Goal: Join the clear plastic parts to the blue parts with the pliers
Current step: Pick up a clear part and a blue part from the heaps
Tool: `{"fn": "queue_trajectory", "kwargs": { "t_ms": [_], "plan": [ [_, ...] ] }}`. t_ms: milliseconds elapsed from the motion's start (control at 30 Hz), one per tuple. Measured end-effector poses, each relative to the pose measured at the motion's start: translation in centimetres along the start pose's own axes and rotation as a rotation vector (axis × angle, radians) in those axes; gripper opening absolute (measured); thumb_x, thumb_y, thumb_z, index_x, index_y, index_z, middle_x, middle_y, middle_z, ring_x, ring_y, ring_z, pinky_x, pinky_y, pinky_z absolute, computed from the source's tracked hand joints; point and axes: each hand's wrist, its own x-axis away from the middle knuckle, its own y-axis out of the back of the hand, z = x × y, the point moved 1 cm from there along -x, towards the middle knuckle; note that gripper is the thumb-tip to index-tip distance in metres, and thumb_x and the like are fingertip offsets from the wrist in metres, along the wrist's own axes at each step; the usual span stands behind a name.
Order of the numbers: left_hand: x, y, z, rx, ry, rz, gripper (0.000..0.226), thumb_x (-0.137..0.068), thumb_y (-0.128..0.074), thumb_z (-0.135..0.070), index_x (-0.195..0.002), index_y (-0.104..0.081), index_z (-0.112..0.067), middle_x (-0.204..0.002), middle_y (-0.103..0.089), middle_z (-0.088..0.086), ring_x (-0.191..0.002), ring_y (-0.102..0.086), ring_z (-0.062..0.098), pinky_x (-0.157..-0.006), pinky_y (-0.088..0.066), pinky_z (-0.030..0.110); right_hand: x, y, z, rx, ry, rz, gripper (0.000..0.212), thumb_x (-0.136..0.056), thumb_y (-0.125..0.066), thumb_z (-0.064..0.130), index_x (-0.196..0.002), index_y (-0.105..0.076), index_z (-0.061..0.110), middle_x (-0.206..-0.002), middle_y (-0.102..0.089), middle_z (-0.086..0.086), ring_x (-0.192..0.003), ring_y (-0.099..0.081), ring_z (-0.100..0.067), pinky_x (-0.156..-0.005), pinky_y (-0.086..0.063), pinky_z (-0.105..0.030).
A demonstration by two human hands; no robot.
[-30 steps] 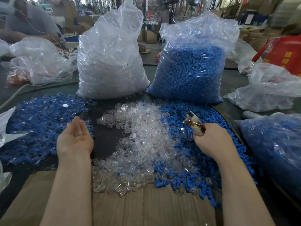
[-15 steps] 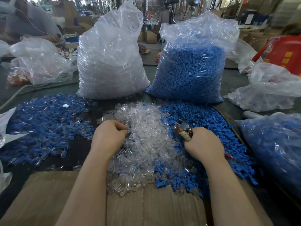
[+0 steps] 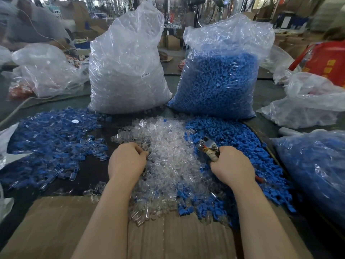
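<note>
Head view, near to far. Cardboard sheet (image 3: 74, 227) lies on the counter (image 3: 89, 165) under both forearms, nearest the person. Left hand (image 3: 127, 161) sits knuckles up on the left edge of the clear parts pile (image 3: 168, 157), fingers curled down into the pieces; whether it actually pinches a piece, cannot tell, fingertips hidden. Right hand (image 3: 233, 165) grips the pliers (image 3: 208, 146), fist wrapped round the handles, metal head sticking out up and left of the knuckles, over the seam where clear pile meets blue parts pile (image 3: 242, 139). A red handle tip shows just behind the right wrist. Plier jaws: too small to tell how they stand. Blue pile spreads under and to the right of the right hand, spilling toward the cardboard. Left of the left hand, well apart across a dark strip of counter, a pile of joined pieces (image 3: 52, 141), blue with clear ends. Right of the right hand, a bag of blue pieces (image 3: 317, 174) at the edge. Beyond the left hand, a tall clear-parts bag (image 3: 127, 71) stands upright; beyond the right hand, a blue-parts bag (image 3: 218, 81) just beside it. Farther left, a slumped plastic bag (image 3: 46, 70); farther right, another plastic bag (image 3: 308, 101) and a red sack (image 3: 324, 62).
</note>
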Motion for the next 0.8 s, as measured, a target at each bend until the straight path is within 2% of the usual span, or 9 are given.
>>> {"fn": "queue_trajectory", "kwargs": {
  "t_ms": [67,133,200,300,367,467,533,633,800],
  "plan": [
    [0.0,0.0,0.0,0.006,0.006,0.007,0.016,-0.094,-0.063,-0.036,-0.088,-0.067,-0.022,-0.087,-0.068,-0.001,-0.083,-0.062,0.020,-0.073,-0.051,0.035,0.1,0.0,0.1,0.005,-0.001,0.002,0.019,-0.085,-0.063,0.027,-0.076,-0.048,0.019,-0.078,-0.054,-0.002,-0.061,-0.047,-0.016,-0.046,-0.028,-0.028],
    [0.0,0.0,0.0,-0.002,-0.009,0.000,0.017,-0.094,-0.063,-0.036,-0.099,-0.068,-0.022,-0.097,-0.068,0.001,-0.090,-0.062,0.021,-0.076,-0.051,0.035,0.1,0.0,0.1,0.010,-0.001,0.003,0.021,-0.085,-0.063,0.027,-0.075,-0.047,0.020,-0.077,-0.053,-0.001,-0.060,-0.047,-0.016,-0.046,-0.028,-0.028],
    [-0.1,-0.2,0.0,0.014,-0.032,-0.002,0.017,-0.094,-0.063,-0.033,-0.104,-0.071,-0.023,-0.099,-0.069,0.000,-0.087,-0.061,0.019,-0.073,-0.049,0.033,0.2,0.1,0.1,0.005,0.004,0.011,0.019,-0.085,-0.063,0.026,-0.075,-0.048,0.019,-0.076,-0.054,-0.001,-0.060,-0.047,-0.016,-0.046,-0.028,-0.027],
    [-0.2,-0.3,0.2,0.064,-0.020,0.012,0.008,-0.092,-0.066,-0.032,-0.094,-0.071,-0.026,-0.082,-0.065,-0.008,-0.072,-0.055,0.009,-0.063,-0.042,0.028,0.2,0.1,0.3,0.004,0.014,0.037,0.018,-0.085,-0.062,0.024,-0.075,-0.048,0.018,-0.076,-0.054,-0.002,-0.061,-0.049,-0.017,-0.047,-0.028,-0.028],
    [-0.3,-0.3,0.3,0.088,-0.002,0.019,0.007,-0.091,-0.067,-0.031,-0.085,-0.068,-0.026,-0.078,-0.064,-0.009,-0.071,-0.056,0.008,-0.061,-0.042,0.029,0.2,0.1,0.3,0.000,0.011,0.045,0.018,-0.085,-0.062,0.024,-0.076,-0.048,0.018,-0.079,-0.054,-0.003,-0.062,-0.050,-0.018,-0.047,-0.029,-0.029],
    [-0.3,-0.4,0.2,0.079,0.004,0.029,0.013,-0.091,-0.066,-0.030,-0.079,-0.065,-0.026,-0.080,-0.066,-0.007,-0.076,-0.060,0.014,-0.064,-0.045,0.031,0.3,0.1,0.3,-0.001,0.006,0.051,0.019,-0.086,-0.062,0.025,-0.076,-0.048,0.018,-0.084,-0.054,-0.005,-0.063,-0.050,-0.020,-0.048,-0.030,-0.029],
    [-0.2,-0.4,0.2,0.085,-0.002,0.024,0.011,-0.092,-0.065,-0.029,-0.082,-0.065,-0.024,-0.081,-0.066,-0.005,-0.077,-0.061,0.016,-0.067,-0.048,0.032,0.3,0.1,0.3,0.007,0.002,0.051,0.021,-0.087,-0.062,0.026,-0.075,-0.047,0.018,-0.085,-0.055,-0.005,-0.062,-0.049,-0.019,-0.047,-0.030,-0.029],
    [-0.1,-0.1,0.1,0.146,-0.011,-0.024,0.009,-0.092,-0.063,-0.028,-0.085,-0.065,-0.023,-0.085,-0.066,-0.004,-0.081,-0.062,0.018,-0.072,-0.052,0.035,0.2,0.1,0.0,0.008,-0.005,0.053,0.019,-0.087,-0.061,0.024,-0.076,-0.048,0.017,-0.077,-0.055,-0.004,-0.061,-0.049,-0.019,-0.047,-0.031,-0.029],
    [0.2,0.9,-0.7,0.435,-0.002,-0.080,0.005,-0.089,-0.066,-0.024,-0.083,-0.065,-0.023,-0.083,-0.071,-0.003,-0.081,-0.066,0.017,-0.078,-0.056,0.042,0.0,0.2,-0.2,-0.050,-0.003,0.029,0.010,-0.084,-0.061,0.020,-0.081,-0.053,0.014,-0.074,-0.058,-0.006,-0.064,-0.054,-0.023,-0.051,-0.037,-0.030]
  ]
}}
